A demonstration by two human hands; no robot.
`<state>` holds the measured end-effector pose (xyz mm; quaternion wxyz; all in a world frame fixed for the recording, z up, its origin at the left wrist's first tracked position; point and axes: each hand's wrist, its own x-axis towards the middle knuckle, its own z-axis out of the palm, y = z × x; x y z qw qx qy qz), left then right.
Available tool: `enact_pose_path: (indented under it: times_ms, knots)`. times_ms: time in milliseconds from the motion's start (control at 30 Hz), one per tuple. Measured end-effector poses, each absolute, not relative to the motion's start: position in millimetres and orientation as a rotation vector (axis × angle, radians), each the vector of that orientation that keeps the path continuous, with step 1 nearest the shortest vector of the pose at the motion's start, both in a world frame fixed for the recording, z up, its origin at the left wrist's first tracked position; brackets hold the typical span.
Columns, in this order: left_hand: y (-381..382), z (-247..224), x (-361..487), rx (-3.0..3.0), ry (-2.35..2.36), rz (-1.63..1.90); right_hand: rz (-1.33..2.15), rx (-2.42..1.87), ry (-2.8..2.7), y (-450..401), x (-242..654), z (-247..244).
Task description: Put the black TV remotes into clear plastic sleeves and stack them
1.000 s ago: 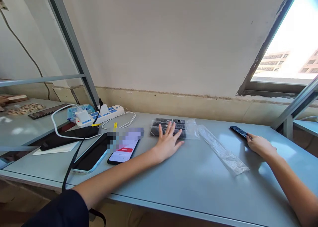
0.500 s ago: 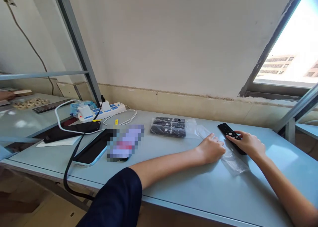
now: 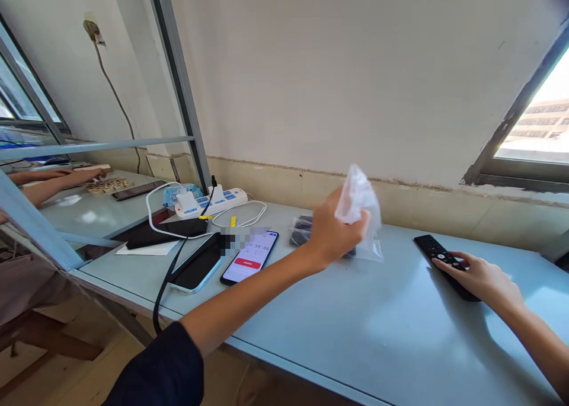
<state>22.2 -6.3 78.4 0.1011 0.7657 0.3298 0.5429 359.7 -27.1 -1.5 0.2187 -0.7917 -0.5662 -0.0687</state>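
Note:
My left hand (image 3: 335, 231) is closed around a crumpled clear plastic bag (image 3: 359, 195), lifted above the desk (image 3: 311, 323). Beneath and behind that hand, dark remote controls in clear plastic packaging (image 3: 300, 231) lie on the desk, largely covered from view. At the right, my right hand (image 3: 482, 278) grips a black remote control (image 3: 438, 255) by its near end, thumb and fingers along its sides. The remote slants across the desktop, its buttons facing up.
Left of my arm lie a phone with a lit timer screen (image 3: 251, 258) and a dark-screened phone (image 3: 198, 264). Behind them are a white power strip (image 3: 213, 201), a black pouch-like item (image 3: 166, 233) and cables. A metal frame post (image 3: 180, 80) rises there; another person's arms (image 3: 62, 181) show beyond it.
My left hand has lifted the plastic bag off the desk and moved it up and left, over the packaged remotes. My right hand still holds the black remote. The view has turned left.

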Motion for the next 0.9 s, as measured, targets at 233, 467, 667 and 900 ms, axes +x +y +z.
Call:
enact_pose_path:
  times_ms: [233,467,667,900]
  knots:
    - [12,48,-6,3.287,0.771,1.208,-0.063,-2.386,-1.419,-34,313,13]
    - [22,5,5,3.371,0.760,0.452,-0.051,-2.216,-1.739,-32,305,5]
    - [20,-6,-2,3.270,0.590,0.801,0.334,-1.933,-1.922,-34,314,13]
    - [24,2,-8,3.353,0.521,0.957,0.445,-1.980,-1.825,-34,316,13]
